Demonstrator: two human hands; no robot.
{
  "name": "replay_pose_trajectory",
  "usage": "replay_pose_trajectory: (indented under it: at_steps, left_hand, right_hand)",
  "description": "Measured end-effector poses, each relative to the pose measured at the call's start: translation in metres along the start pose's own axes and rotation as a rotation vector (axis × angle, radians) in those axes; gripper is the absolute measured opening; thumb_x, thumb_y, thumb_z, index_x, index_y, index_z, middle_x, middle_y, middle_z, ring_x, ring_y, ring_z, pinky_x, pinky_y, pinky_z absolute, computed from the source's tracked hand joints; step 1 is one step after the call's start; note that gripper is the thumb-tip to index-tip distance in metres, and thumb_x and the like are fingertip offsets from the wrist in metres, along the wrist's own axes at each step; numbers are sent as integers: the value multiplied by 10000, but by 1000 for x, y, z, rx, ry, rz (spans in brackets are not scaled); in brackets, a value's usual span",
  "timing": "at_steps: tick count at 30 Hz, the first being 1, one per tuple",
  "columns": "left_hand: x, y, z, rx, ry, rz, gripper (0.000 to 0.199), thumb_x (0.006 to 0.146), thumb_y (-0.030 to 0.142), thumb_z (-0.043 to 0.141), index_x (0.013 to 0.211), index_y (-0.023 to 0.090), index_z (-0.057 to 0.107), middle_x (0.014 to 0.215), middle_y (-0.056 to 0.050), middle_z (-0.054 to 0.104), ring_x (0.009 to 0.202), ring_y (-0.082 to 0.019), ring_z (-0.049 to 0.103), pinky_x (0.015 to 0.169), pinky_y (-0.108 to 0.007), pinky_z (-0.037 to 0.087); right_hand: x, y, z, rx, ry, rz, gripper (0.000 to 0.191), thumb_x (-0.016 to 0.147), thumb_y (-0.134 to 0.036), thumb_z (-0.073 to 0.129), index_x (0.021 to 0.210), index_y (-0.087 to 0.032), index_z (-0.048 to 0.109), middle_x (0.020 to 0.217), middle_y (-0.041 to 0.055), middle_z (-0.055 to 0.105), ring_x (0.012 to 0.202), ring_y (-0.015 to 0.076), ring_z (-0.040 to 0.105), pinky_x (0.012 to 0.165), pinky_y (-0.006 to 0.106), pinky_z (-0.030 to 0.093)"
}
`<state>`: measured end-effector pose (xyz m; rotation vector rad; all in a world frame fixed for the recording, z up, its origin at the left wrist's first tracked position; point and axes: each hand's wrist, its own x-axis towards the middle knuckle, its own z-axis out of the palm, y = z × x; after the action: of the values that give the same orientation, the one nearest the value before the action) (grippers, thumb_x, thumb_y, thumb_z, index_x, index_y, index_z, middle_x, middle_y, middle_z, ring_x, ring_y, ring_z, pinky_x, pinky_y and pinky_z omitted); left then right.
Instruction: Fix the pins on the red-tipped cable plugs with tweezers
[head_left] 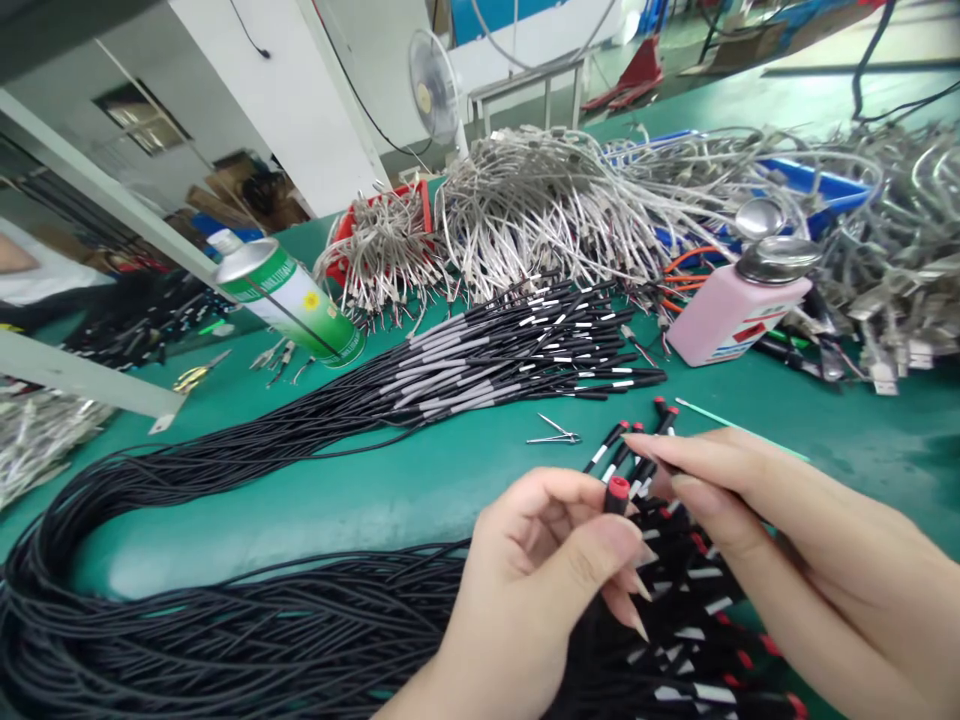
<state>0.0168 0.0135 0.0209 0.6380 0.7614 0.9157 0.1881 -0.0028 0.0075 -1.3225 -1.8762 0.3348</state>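
Observation:
Between the thumb and fingers of my left hand (559, 560) is a black cable, its red-tipped end (618, 490) pointing up. My right hand (780, 530) is beside it on the right, thumb and forefinger pinched together; a thin dark thing shows at the fingertips, too hidden to name. Several more cable ends with red tips and white labels (604, 447) stick out just behind my hands. Below them lies a thick bundle of black cables (300, 630), whose red-tipped ends spread under my right hand.
Across the green table (300, 520), the bundle curves back to ends with grey sleeves (450, 370). Tweezers (555, 432) lie ahead of my hands. Behind stand a green-white can (292, 300), a pink bottle (739, 310), a red bin (427, 205) and heaps of grey cables (525, 200).

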Motion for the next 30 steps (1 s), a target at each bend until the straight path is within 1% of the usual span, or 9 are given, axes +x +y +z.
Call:
replay_pose_trajectory:
  at_steps: [3,6,8,11,14,17,20,23,30]
  left_hand:
    - [0,1,-1,-62,-22,-40,192,769,247,755,852,115,643,637,-9,696,498,-57,606,482,-143,522]
    - [1,0,-3,-117,-40,-37,178,789,241,738,859,112,638,651,-22,714,506,-67,626,493,-149,529]
    - [1,0,-3,-133,-44,-18,159,811,244,715,852,111,640,651,-22,715,514,-67,630,503,-151,533]
    - [1,1,-2,-138,-38,-7,140,829,239,697,845,110,644,657,-22,719,522,-63,633,516,-147,534]
    - [0,2,-1,-131,-37,-6,143,827,242,699,840,111,644,661,-25,721,529,-63,636,527,-146,533]
    - [0,2,-2,-125,-53,-17,152,833,251,693,834,106,647,646,-19,710,511,-56,624,520,-143,527]
    - [0,0,-2,-120,-78,-21,183,850,278,672,834,97,653,626,-15,694,498,-54,611,510,-141,519]
    - [0,-1,-2,-105,-83,-35,203,856,298,663,852,95,656,613,-13,679,487,-52,596,501,-143,511]
    - [0,-2,-6,-36,-97,-50,233,859,343,650,845,111,658,532,7,618,436,-45,540,473,-138,481]
  right_hand:
    - [-3,1,2,-21,23,2,387,935,-213,484,1307,-318,503,1143,-33,648,894,125,643,804,209,508]
    - [-5,2,2,-32,5,-31,386,926,-202,497,1298,-305,500,1084,-18,654,840,131,643,728,223,520]
    - [-6,2,1,-46,-22,-73,387,920,-171,493,1285,-298,514,1068,-3,645,861,143,634,707,240,516]
    - [-7,3,0,-57,-38,-137,422,910,-130,499,1307,-270,516,1099,9,628,932,146,613,780,245,505]
    - [-8,3,-1,-39,-29,-183,435,901,-88,496,1308,-241,524,1135,9,607,969,121,596,851,215,480]
    - [-7,2,0,-31,-21,-201,440,896,-74,507,1311,-221,532,1129,9,602,981,107,581,871,196,456]
    - [-6,2,0,-30,-9,-205,465,891,-55,504,1328,-215,523,1134,14,602,976,113,581,871,216,450]
    - [-5,1,0,-39,-3,-214,485,885,-40,487,1334,-220,518,1132,22,613,946,132,598,839,257,466]
    - [-7,-1,2,-57,-20,-197,599,839,-57,483,1389,-295,462,1007,36,657,821,189,630,640,333,490]
